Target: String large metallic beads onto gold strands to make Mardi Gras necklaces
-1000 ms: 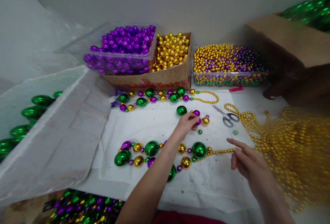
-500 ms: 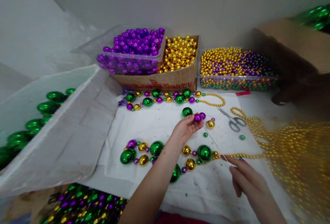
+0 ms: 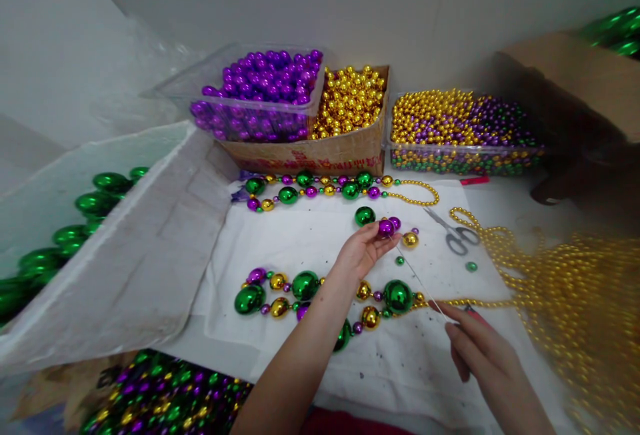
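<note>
Between the fingertips of my left hand (image 3: 365,248) is a shiny purple bead (image 3: 386,228), with a second purple bead right behind it. A thin needle or stiff thread (image 3: 417,276) runs from that bead down to my right hand (image 3: 480,345), whose thumb and fingers pinch its lower end. Close by on the white cloth (image 3: 310,238) lie a green ball (image 3: 365,215), a gold bead (image 3: 410,239) and a small green bead (image 3: 399,261). Under my left forearm a large bead necklace (image 3: 305,285) is partly hidden; its gold bead chain passes near my right fingers.
Behind stand a tub of purple beads (image 3: 265,115), a carton of gold beads (image 3: 345,148) and a tub of small mixed beads (image 3: 460,150). A finished-looking necklace (image 3: 327,190), scissors (image 3: 461,238) and piled gold chains (image 3: 575,301) lie around. A foam box (image 3: 150,241) borders the left.
Both hands keep nearly the same pose, with the purple bead still in my left fingers. The view has shifted very slightly.
</note>
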{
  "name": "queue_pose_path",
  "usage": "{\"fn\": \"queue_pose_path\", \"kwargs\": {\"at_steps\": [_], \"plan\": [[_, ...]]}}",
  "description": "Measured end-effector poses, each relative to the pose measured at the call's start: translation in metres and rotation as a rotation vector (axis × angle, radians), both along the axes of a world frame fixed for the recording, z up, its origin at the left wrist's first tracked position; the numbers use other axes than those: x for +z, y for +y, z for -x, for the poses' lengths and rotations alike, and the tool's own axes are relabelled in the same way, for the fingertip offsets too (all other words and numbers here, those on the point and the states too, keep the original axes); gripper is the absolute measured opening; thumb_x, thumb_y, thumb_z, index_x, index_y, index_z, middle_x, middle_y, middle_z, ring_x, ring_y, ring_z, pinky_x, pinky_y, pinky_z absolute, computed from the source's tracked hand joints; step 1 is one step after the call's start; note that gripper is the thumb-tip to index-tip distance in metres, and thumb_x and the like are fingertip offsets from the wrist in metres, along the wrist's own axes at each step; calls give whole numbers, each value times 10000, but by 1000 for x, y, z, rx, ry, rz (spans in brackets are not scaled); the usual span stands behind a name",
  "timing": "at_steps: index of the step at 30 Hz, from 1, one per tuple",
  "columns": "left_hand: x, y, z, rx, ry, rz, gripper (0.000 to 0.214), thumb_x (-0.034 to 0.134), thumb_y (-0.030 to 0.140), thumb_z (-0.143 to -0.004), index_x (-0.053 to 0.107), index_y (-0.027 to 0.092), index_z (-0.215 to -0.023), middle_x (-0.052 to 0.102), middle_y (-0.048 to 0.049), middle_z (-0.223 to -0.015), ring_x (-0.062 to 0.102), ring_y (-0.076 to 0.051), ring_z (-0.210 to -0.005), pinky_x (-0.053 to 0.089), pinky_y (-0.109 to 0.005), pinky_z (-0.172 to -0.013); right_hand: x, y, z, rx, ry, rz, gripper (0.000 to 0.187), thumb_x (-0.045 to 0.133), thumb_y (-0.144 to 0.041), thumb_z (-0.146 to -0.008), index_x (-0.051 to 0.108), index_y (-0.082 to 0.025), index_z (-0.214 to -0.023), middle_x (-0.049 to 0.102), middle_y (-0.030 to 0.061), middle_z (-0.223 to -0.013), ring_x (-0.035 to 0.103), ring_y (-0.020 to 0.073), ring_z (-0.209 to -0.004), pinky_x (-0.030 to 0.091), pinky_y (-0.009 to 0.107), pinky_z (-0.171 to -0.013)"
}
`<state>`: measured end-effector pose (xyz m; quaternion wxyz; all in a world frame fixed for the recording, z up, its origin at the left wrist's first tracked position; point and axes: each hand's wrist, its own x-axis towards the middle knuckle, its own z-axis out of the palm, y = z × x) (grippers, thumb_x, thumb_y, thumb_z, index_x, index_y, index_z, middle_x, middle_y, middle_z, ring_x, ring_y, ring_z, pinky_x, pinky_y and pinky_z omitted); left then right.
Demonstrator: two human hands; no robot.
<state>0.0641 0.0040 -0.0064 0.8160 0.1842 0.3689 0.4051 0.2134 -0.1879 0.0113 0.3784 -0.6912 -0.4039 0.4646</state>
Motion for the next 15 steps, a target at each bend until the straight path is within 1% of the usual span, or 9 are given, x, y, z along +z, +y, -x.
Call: {"fn": "queue_pose_path", "kwargs": {"at_steps": [5, 8, 12, 15], "plan": [[3, -4, -2, 28, 4, -4, 74, 494, 106, -870, 555, 122, -908, 691, -111, -955, 697, -208, -851, 466, -423, -981, -1, 0, 0, 9, -15, -6, 543, 442, -506, -895, 582, -141, -1271, 440, -36, -517, 460, 159, -494, 361, 277, -512], [5, -7, -4, 41, -2, -44, 82, 505, 120, -868, 549, 126, -937, 686, -104, -958, 698, -207, -837, 469, -436, -971, -2, 1, 1, 4, -19, -15, 547, 444, -509, -893, 585, -134, -1266, 438, -39, -502, 458, 160, -492, 360, 278, -520], [7, -13, -6, 84, -27, -124, 177, 541, 123, -851, 535, 132, -1028, 680, -100, -982, 690, -205, -871, 465, -432, -972, -7, 4, 7, -11, 9, -28, 572, 443, -517, -890, 578, -108, -1268, 442, -37, -491, 453, 163, -490, 350, 278, -518], [10, -20, -9, 86, -48, -181, 253, 576, 121, -829, 528, 137, -1076, 669, -109, -1037, 677, -222, -933, 451, -433, -989, -11, 6, 12, -43, 38, -35, 592, 456, -533, -877, 576, -108, -1271, 441, -37, -491, 461, 169, -493, 344, 279, -518]]}}
